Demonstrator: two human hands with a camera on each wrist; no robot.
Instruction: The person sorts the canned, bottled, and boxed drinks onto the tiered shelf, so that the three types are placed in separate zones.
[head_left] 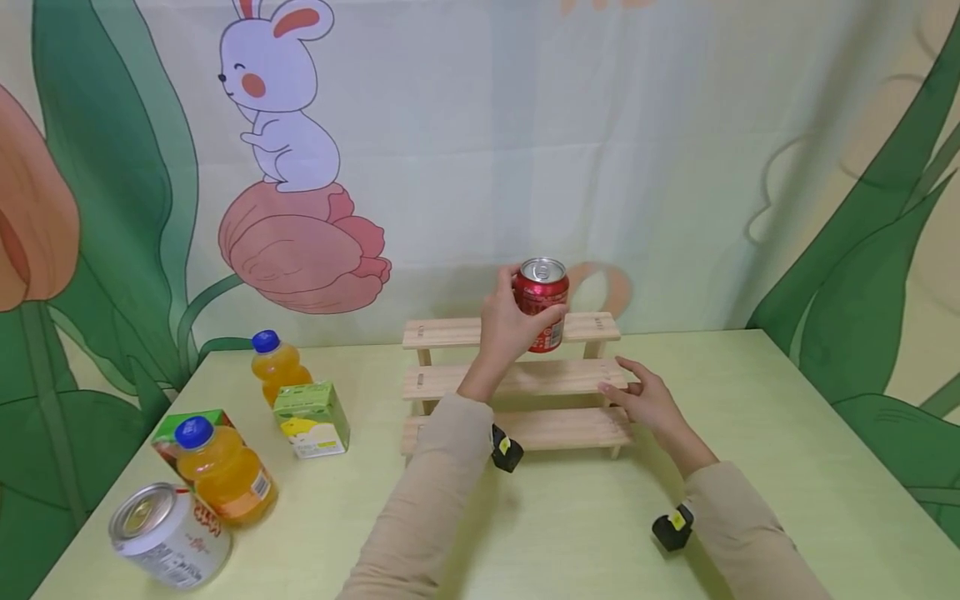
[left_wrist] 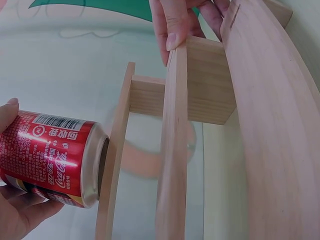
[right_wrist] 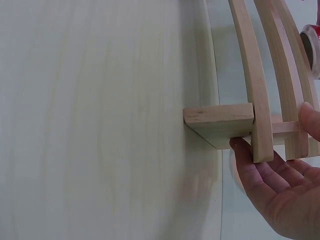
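Observation:
My left hand (head_left: 504,327) grips a red Coca-Cola can (head_left: 542,292) round its side. The can is upright at the top step of a three-step wooden rack (head_left: 517,379). In the left wrist view the base of the can (left_wrist: 55,157) is right at the top board (left_wrist: 116,150). At the rack's right end my right hand (head_left: 651,402) holds the middle board. The right wrist view has its thumb (right_wrist: 311,120) on that board and its fingers (right_wrist: 257,172) curled underneath, by the side support (right_wrist: 220,120).
On the table's left stand two orange juice bottles (head_left: 279,367) with blue caps, a green and white carton (head_left: 312,421), another green carton (head_left: 217,417) partly hidden, and a white can (head_left: 172,533). A printed curtain (head_left: 637,167) hangs behind the table (head_left: 570,517).

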